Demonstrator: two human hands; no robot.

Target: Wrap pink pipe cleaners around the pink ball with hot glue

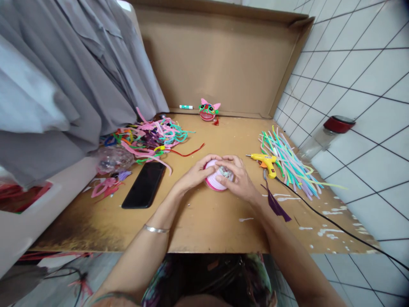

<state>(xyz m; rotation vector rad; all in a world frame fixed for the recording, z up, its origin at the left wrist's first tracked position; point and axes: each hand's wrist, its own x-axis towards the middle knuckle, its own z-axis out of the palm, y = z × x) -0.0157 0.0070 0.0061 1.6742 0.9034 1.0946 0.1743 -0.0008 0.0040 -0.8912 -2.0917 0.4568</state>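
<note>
Both hands are on it, right in the middle of the counter (204,232): a round coiled piece (212,181), pale with a bright pink edge, and the grip on each side is closed around it. The left hand (195,174) takes the left side, thumb across the top; the right hand (240,181) cups the right, its fingers at a pale greenish patch (226,172) on the piece. What that patch is, I cannot tell. A silver bracelet (156,229) circles the left wrist.

Over to the right, a yellow glue gun (264,160) lies with its nozzle pointing left, its black cord (332,218) running off to the near right. Just beyond it, a spread of pastel fuzzy stems (287,164); nearer, a purple tassel (277,204). A clear jar with a red lid (339,123) is at the far right, by the tiled wall (345,72).

On the left, a black phone (143,185) lies flat, with a tangled heap of colourful stems (156,133) beyond it and a clear plastic bag (113,160) to its left.

And at the far side, before the cardboard panel (217,59), there's a little pink-eared animal head (207,111), a small white-and-green tube (185,107) just to its left.
</note>
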